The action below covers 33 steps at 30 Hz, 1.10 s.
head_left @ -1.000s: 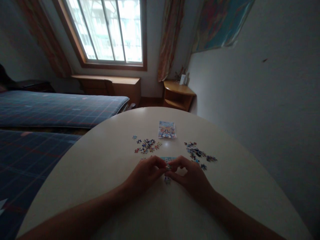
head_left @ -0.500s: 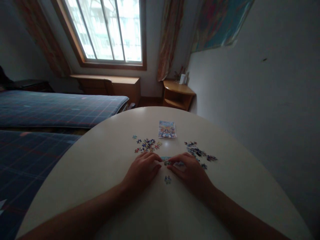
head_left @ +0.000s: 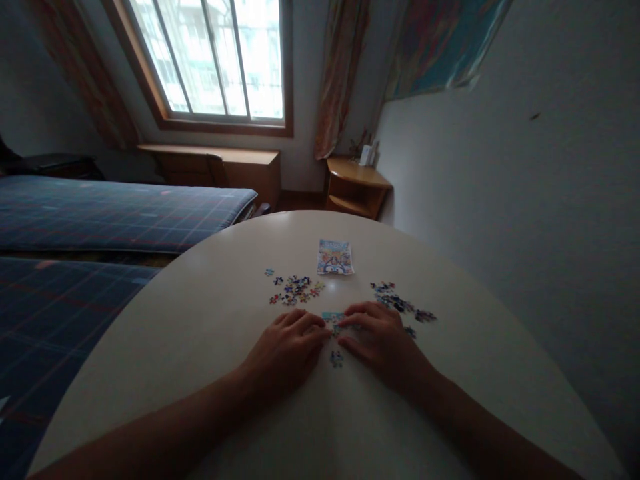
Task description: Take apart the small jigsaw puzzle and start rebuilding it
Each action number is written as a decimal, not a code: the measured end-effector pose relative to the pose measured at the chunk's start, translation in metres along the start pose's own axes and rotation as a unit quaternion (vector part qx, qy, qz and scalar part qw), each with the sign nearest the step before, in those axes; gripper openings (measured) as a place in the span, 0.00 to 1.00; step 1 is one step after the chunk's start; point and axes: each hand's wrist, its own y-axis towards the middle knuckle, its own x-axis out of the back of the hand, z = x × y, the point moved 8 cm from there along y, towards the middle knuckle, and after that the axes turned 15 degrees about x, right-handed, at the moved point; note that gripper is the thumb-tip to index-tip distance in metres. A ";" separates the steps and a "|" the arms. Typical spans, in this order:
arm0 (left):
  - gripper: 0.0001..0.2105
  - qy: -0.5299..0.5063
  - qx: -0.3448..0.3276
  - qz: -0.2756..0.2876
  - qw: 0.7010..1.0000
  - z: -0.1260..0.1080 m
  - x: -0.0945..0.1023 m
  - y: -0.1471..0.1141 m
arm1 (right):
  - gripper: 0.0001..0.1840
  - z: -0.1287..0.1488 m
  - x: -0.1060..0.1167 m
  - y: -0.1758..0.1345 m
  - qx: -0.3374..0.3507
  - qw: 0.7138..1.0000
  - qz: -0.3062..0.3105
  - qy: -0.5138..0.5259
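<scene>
Between my hands lies a small group of joined jigsaw puzzle pieces (head_left: 333,315), blue-green at its far edge and partly covered by my fingers. My left hand (head_left: 294,339) rests on the table with thumb and forefinger closed together at the left side of a greenish puzzle piece (head_left: 335,330). On the other side, my right hand (head_left: 376,339) curves over the group, its thumb and forefinger apart and their tips close to the same piece. Just nearer to me is a loose pale blue puzzle piece (head_left: 336,359), touched by neither hand.
Loose pieces (head_left: 297,289) are heaped beyond my left hand, and darker pieces (head_left: 397,303) beyond my right. A printed picture packet (head_left: 335,258) lies farther back on the round white table (head_left: 225,287). Plaid mattresses (head_left: 125,213) are at the left, a wall (head_left: 500,200) at the right.
My left thumb has come in against the forefinger, over the piece's left side. My right thumb and forefinger have spread from their pinch, uncovering more of the joined pieces.
</scene>
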 end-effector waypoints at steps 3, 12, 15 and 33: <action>0.11 0.022 -0.012 0.013 1.000 -0.002 0.000 -0.001 | 0.07 0.000 0.002 -0.001 0.001 1.000 0.007 -0.006; 0.07 0.061 -0.055 -0.017 0.996 -0.006 0.003 -0.003 | 0.07 0.006 0.000 0.000 0.023 1.000 0.015 -0.004; 0.08 0.055 -0.067 -0.035 0.996 -0.007 0.004 -0.004 | 0.06 0.006 -0.001 0.000 0.026 1.000 0.013 -0.003; 0.10 0.090 0.093 -0.110 0.985 0.051 0.038 0.011 | 0.14 0.014 -0.001 -0.002 0.050 0.998 0.039 0.009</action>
